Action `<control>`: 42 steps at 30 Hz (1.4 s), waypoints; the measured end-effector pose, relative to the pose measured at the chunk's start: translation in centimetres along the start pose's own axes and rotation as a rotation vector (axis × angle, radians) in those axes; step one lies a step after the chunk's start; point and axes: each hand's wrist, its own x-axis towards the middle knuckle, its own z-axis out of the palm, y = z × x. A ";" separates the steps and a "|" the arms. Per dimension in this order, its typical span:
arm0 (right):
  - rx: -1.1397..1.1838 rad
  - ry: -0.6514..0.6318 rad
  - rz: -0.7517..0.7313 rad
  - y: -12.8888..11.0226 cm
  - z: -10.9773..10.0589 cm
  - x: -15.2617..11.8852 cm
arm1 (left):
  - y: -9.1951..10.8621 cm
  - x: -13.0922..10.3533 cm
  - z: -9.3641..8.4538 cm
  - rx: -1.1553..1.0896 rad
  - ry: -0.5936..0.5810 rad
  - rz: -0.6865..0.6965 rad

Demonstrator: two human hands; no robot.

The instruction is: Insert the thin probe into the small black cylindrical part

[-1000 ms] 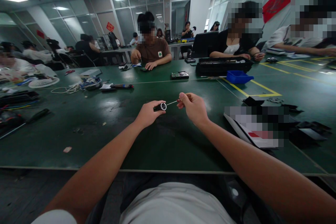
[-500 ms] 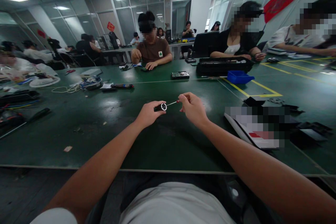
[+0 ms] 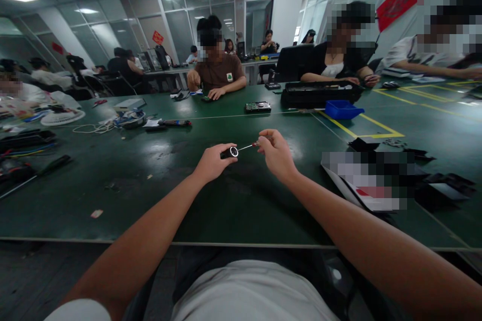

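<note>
Near the middle of the view, my left hand (image 3: 213, 161) grips a small black cylindrical part (image 3: 229, 152) with a bright ring on its end, which faces right. My right hand (image 3: 276, 155) pinches the red handle of a thin screwdriver (image 3: 246, 147). The metal shaft points left, and its tip is at or very near the ringed end; whether it touches cannot be made out. Both hands are above the green table (image 3: 241, 215).
Papers (image 3: 372, 195) and black parts (image 3: 444, 193) lie at the right. Farther back are a blue tray (image 3: 343, 109), a circuit board device (image 3: 258, 107) and a long black case (image 3: 320, 94). Tools and cables (image 3: 130, 118) lie at the left. A person (image 3: 218, 70) sits opposite.
The fingers of my right hand have shifted slightly around the screwdriver handle. The black part in my left hand has turned a little. The view has moved very slightly.
</note>
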 end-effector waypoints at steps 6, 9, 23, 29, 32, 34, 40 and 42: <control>0.406 -0.021 0.418 0.2 -0.2 0.8 | -0.1 0.0 -0.2 0.009 0.009 0.103; 0.341 0.039 0.368 0.5 -0.4 1.1 | -0.3 0.2 0.0 0.036 -0.029 0.066; -0.078 -0.045 -0.028 -0.2 -0.1 -0.2 | 0.1 0.1 0.2 0.053 -0.060 0.020; -0.194 -0.071 -0.107 -0.9 -0.3 -0.7 | 0.1 0.1 0.2 0.056 -0.077 0.014; -0.267 -0.086 -0.168 -1.0 -0.3 -0.8 | 0.1 0.2 0.3 0.065 -0.096 0.012; -0.315 -0.071 -0.198 -1.0 -0.4 -0.8 | 0.0 0.2 0.4 0.078 -0.107 0.005; -0.361 -0.016 -0.186 -1.0 -0.5 -0.6 | 0.0 0.4 0.5 0.105 -0.127 0.001; -0.343 -0.005 -0.189 -1.0 -0.5 -0.6 | 0.0 0.4 0.5 0.103 -0.128 0.009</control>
